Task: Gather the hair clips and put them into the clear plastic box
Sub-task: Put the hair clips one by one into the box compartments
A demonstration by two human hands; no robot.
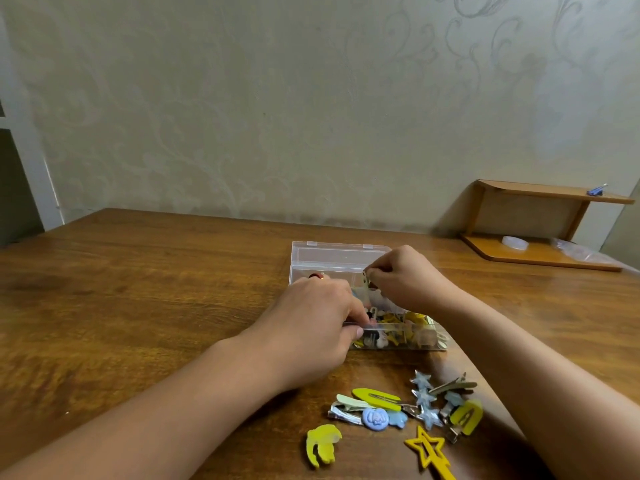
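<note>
No readable writing or brand can be made out anywhere, not on the clear plastic box (pixel 341 263) and not on any of the clips. The box is sat open on the wooden table (pixel 138 289), with its long axis running from the far left toward the near right and its lid tipped back toward the wall; a jumble of mostly yellow clips (pixel 398 329) is already piled in the near end. The left hand (pixel 311 327) is reached in over the near left corner, knuckles up, with thumb and fingertips pinched at the box's front edge right by the clips inside, though exactly what's being gripped can't be told. The right hand (pixel 408 280) is held above the middle of the box, fingers curled, and a small pale clip (pixel 365 279) is pinched upright at its fingertips. A loose pile of hair clips (pixel 408 407) is left on the table just in front of the box, between the forearms: yellow snap clips, pale blue stars, a round blue one, a yellow star wand (pixel 427 450) pointing toward the near right, and a yellow claw clip (pixel 322 445) off to the left.
</note>
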